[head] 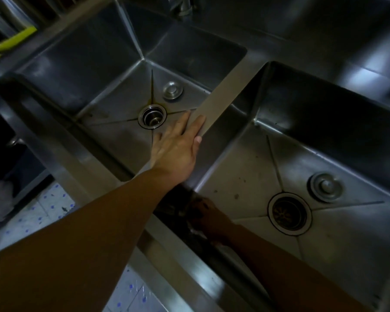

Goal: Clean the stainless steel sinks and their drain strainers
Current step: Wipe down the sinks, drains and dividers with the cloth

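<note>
Two stainless steel sinks lie side by side, the left sink (81, 64) and the right sink (324, 104). The left drain (152, 115) stands open, with its round stopper (173, 90) lying behind it. In the right sink a dirty strainer (288, 213) sits in the drain, and a stopper (326, 187) lies beside it. My left hand (178, 145) rests flat on the divider (225, 91) between the basins, fingers straight and thumb on its right edge. My right hand (208, 219) is deep in shadow at the right sink's front left corner and seems to grip a dark scrub pad (197, 202).
A faucet (180, 5) hangs above the back rim between the basins. A yellow-green object (11, 42) lies at the far left. The sink's front rim (189, 266) runs diagonally below my arms. White floor tiles with blue dots (38, 210) show at lower left.
</note>
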`<move>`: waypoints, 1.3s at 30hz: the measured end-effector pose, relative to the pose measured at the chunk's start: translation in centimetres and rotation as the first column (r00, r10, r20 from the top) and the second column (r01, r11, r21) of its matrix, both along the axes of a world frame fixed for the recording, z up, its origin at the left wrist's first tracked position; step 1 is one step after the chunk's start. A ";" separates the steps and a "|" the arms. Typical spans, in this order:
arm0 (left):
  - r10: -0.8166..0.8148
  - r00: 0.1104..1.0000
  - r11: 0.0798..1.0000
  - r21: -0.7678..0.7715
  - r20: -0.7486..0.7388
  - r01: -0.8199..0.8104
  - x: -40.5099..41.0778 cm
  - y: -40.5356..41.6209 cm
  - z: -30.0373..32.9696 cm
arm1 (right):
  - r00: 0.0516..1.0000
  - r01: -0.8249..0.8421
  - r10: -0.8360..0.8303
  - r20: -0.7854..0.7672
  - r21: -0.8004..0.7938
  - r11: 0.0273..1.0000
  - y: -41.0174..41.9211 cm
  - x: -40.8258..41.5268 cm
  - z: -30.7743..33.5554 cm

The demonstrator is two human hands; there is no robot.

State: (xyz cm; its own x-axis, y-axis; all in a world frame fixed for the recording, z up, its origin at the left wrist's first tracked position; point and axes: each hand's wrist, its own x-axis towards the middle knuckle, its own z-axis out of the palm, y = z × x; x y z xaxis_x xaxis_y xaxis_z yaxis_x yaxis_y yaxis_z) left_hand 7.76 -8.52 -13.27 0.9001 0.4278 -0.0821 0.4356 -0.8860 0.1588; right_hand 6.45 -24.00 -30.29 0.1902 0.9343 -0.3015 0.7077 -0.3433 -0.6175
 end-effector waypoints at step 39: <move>-0.456 0.881 0.862 -0.183 0.127 0.472 19.4 1.1 1.8 | -0.228 0.921 -0.763 -0.604 0.120 -0.370 3.3 17.7 14.7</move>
State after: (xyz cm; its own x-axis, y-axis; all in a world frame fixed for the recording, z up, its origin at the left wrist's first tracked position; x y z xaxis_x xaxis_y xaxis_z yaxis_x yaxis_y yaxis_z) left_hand 27.21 -7.44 -11.50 0.9973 -0.0595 -0.0436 -0.0390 -0.9272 0.3724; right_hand 24.13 -20.70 -15.58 0.9122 -0.3316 -0.2407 -0.2833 -0.0860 -0.9552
